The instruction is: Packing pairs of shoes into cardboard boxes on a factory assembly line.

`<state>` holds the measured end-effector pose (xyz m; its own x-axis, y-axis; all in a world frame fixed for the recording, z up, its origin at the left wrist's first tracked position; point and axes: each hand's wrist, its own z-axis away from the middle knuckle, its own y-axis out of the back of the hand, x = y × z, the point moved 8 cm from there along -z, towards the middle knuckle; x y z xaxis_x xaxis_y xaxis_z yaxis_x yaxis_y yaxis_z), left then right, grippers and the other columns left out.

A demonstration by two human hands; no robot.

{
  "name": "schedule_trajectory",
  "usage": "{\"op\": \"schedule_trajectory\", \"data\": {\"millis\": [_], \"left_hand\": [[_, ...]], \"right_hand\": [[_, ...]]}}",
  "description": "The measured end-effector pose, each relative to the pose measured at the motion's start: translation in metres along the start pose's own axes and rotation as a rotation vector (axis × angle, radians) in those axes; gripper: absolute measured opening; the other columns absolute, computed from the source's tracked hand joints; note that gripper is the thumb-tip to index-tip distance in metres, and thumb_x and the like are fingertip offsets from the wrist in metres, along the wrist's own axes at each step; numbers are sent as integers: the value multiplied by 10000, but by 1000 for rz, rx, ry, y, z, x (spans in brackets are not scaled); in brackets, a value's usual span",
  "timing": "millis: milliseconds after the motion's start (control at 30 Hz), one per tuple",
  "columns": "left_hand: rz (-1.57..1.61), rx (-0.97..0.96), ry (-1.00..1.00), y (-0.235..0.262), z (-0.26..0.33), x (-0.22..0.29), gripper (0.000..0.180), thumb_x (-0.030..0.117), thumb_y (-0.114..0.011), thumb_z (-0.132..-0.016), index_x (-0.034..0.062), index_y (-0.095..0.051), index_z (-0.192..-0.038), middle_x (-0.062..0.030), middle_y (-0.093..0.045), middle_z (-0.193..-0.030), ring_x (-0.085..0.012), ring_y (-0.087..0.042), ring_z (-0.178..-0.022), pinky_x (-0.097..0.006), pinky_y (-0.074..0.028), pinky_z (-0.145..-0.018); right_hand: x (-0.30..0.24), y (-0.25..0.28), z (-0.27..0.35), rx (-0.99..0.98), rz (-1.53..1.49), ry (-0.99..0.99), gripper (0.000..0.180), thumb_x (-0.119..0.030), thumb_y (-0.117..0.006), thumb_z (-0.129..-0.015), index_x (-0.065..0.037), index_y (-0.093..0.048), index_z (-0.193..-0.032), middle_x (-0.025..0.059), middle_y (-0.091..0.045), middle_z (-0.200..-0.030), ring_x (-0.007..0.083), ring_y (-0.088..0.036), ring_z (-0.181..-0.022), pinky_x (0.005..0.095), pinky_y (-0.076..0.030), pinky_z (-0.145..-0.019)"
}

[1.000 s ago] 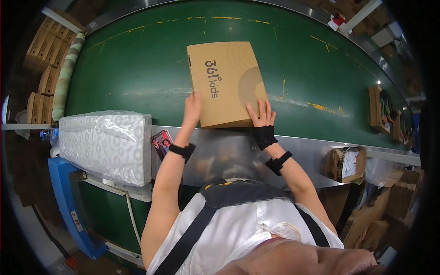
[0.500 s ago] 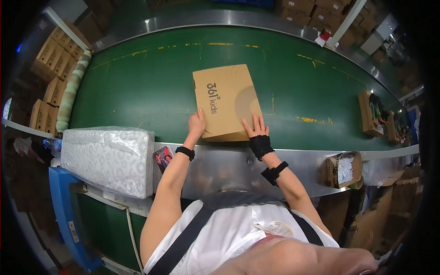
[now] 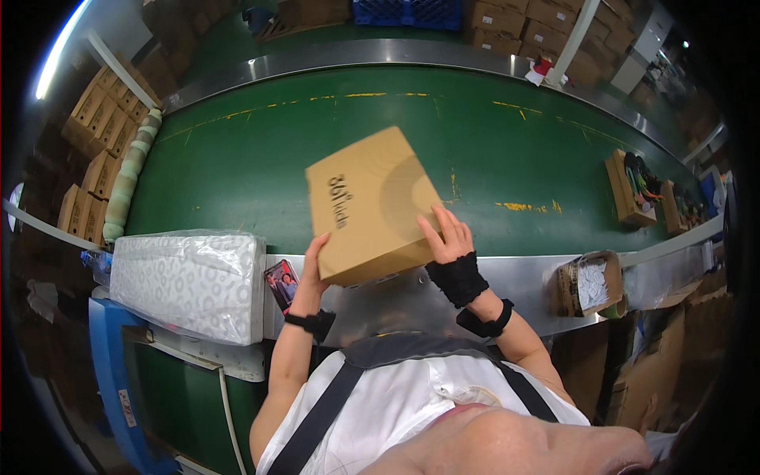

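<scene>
A closed tan cardboard shoebox (image 3: 368, 202) with dark print and a paler round patch on its lid sits tilted between my hands, over the near edge of the green conveyor belt (image 3: 261, 158). My left hand (image 3: 313, 265) grips its near left corner, thumb on the lid and the other fingers hidden below. At the near right corner my right hand (image 3: 452, 237), in a black fingerless wrap, holds the box with fingers along the lid's edge. Both wrists wear black straps.
Patterned wrapping sheets in clear plastic (image 3: 186, 289) lie at left beside a phone-like card with a picture (image 3: 282, 283). A carton of white paper pieces (image 3: 592, 286) stands right. Farther right are open boxes with shoes (image 3: 633, 190). Stacked shoeboxes (image 3: 99, 119) stand far left.
The shoebox has come nearer to me and turned anticlockwise, its near edge now over the metal ledge. Both hands have moved with it, the left one sliding to its near corner.
</scene>
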<state>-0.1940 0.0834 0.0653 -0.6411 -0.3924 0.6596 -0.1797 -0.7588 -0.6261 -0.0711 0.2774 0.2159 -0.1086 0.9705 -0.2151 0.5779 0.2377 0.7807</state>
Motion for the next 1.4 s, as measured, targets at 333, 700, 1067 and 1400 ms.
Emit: {"op": "schedule_trajectory", "data": {"millis": [333,700,1067,1400], "left_hand": [[380,362,-684,105,213,75,560,433,-458,-787,57,-423,-1201,-101,-525,-1129,-260,-531,-992,-409,-441,-831],[450,724,-674,176,255,70,639,475,-534,-753,78,-378,-1229,-154,-444,-1092,-287,-475,-936,-451,-383,-852],[-321,-773,-870,-260,241,119,166,20,-499,-807,-51,-561,-943,-75,-590,-692,-99,-439,-495,-229,-366,-456],[-689,-1060,-922,-333,294,120,329,117,-459,-850,93,-376,-532,-5,-426,-535,-121,-269,-366,-251,-262,-357]], "right_hand": [[101,-82,172,-481,-6,-411,612,-207,-606,-683,-152,-378,-1249,188,-335,-1282,323,-360,-1165,532,-314,-876],[150,-61,241,-244,258,-452,405,-234,-552,-723,-56,-489,-1081,144,-390,-1249,296,-356,-1137,502,-232,-921],[145,-53,242,-175,221,-450,402,-208,-544,-728,-48,-491,-1093,143,-409,-1239,297,-371,-1136,448,-255,-941],[10,229,-15,514,-511,359,569,-153,-630,-771,-16,-345,-1244,151,-401,-1249,238,-434,-1111,342,-364,-915]]}}
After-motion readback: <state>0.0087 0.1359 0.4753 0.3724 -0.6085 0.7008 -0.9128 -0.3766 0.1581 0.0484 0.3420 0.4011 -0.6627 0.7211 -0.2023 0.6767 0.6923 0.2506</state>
